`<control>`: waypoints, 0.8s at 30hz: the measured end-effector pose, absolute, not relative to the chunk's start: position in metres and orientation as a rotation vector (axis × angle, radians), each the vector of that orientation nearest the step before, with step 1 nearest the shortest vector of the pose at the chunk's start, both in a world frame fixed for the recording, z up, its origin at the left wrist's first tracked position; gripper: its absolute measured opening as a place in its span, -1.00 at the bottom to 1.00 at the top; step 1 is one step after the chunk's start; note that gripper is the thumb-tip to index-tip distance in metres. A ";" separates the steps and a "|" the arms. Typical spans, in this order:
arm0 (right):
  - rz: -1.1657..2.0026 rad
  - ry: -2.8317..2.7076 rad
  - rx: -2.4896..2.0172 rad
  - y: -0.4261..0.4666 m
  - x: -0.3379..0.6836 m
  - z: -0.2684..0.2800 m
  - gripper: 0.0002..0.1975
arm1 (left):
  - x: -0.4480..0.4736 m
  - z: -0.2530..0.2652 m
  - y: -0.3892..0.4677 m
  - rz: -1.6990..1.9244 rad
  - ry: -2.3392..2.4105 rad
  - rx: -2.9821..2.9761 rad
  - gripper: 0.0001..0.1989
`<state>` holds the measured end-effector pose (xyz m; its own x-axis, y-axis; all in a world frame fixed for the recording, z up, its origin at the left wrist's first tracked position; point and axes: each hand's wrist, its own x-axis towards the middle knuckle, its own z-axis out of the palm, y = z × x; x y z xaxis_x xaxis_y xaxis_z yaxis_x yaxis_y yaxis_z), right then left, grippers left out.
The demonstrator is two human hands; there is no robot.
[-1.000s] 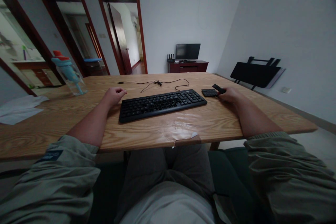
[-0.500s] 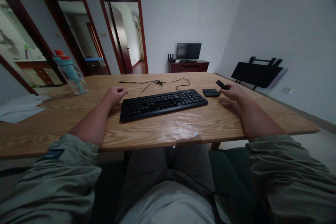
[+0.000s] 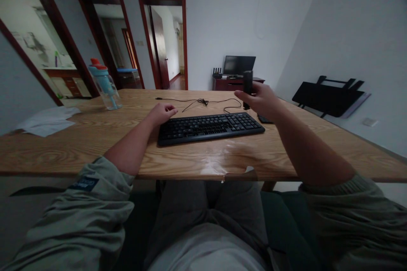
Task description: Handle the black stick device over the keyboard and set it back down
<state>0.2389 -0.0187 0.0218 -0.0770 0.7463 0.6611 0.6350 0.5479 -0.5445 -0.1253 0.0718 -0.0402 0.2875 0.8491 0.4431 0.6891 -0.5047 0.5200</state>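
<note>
A black keyboard [image 3: 211,129] lies on the wooden table in front of me. At its far left corner rests my left hand [image 3: 162,113], its fingers loosely bent and apart with nothing seen in them. My right hand [image 3: 260,97] is raised above the keyboard's far right corner and grips a slim black oblong piece [image 3: 248,82], held upright. What kind of thing it is, I cannot tell. Partly hidden behind that hand, a flat black ridged block [image 3: 264,120] lies to the right of the keyboard. A thin black cable [image 3: 203,101] is loosely bundled behind the keyboard.
A clear bottle [image 3: 109,91] with a blue and red lid stands at the left, beside white paper sheets [image 3: 47,122]. The table's near edge has a lifted piece of covering [image 3: 241,175]. Farther off are a television [image 3: 239,65] and a folded black table [image 3: 327,98].
My right hand has lifted the black oblong piece from beside the ridged block, moved it left and turned it upright. The view has shifted slightly left; my left hand stays by the keyboard.
</note>
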 end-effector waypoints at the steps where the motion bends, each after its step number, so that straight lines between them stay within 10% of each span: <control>1: 0.163 -1.802 -1.103 -0.019 0.219 0.025 -0.60 | -0.120 -0.037 0.066 1.036 1.356 2.356 -0.59; 24: 1.294 -1.271 -0.864 0.032 0.149 -0.035 -0.84 | -0.051 -0.031 0.025 0.841 1.103 2.459 -0.61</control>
<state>0.1489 0.0320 -0.0350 -0.1610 0.9708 0.1780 -0.1960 0.1453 -0.9698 -0.0514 0.0255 -0.0314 0.5294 0.7568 0.3835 0.5702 -0.6520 0.4997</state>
